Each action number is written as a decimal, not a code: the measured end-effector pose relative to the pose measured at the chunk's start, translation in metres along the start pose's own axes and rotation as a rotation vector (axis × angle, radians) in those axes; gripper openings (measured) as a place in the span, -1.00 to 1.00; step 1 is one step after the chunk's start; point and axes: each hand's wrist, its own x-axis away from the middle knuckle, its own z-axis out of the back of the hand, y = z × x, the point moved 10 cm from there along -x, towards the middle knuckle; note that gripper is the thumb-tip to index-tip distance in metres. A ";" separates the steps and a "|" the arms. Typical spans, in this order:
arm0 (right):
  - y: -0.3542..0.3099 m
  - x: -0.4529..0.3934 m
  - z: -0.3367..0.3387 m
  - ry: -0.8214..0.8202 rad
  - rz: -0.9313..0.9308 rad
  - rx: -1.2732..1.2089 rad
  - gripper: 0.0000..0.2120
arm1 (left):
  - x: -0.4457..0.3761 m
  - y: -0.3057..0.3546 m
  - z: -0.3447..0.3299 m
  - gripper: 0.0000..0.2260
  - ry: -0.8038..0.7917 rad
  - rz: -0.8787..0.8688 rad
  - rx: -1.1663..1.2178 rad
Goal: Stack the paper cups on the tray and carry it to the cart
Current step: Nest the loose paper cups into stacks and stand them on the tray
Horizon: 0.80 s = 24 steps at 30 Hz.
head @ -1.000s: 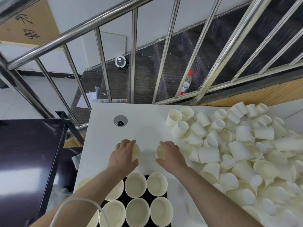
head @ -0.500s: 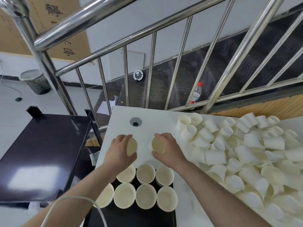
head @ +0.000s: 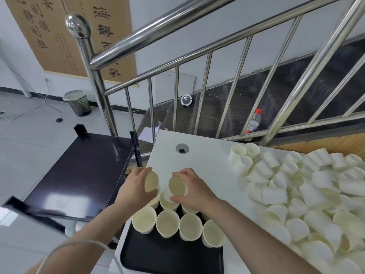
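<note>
Cups [head: 308, 192] litter white table [head: 205, 155] beside steel railing [head: 177, 22].

A single wide-angle camera, worn on the person's head, looked forward and steeply down from close above the white rectangular table [head: 197, 155], with straight lines bowed toward the frame edges. The black plastic tray [head: 169, 256] sat nearest at the bottom centre, and both forearms entered from the lower edge. Farther off it took in the polished steel stair railing [head: 177, 22] ahead and the dark flat-topped cart [head: 79, 175] at left.
</note>
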 end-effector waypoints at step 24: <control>0.027 -0.022 -0.069 -0.171 -0.122 0.285 -0.36 | -0.012 -0.033 -0.059 -0.39 -0.305 0.017 -0.111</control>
